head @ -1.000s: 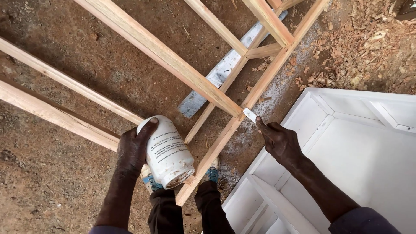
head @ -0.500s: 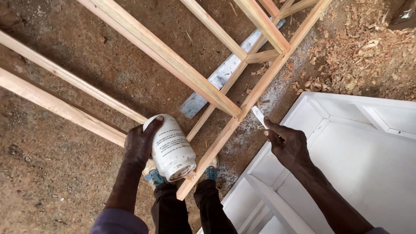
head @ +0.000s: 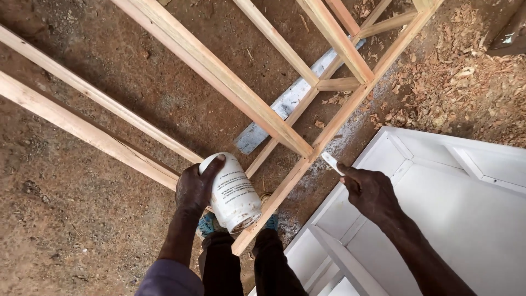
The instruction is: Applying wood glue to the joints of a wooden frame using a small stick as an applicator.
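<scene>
Wood frame (head: 285, 137), bare and unpainted: we grip a white tub (head: 233, 192) in our left hand (head: 194, 189), a small white applicator (head: 331, 163) pinched in our right hand (head: 372, 192), coating seemingly not begun.

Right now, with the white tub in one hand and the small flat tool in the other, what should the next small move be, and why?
Probably bring the small white tool in the right hand down onto the wooden frame at the joint just beside it. The tool's tip hovers close to that joint, apart from the wood, while the left hand grips the white tub tilted near the same rail, within easy reach.
</scene>
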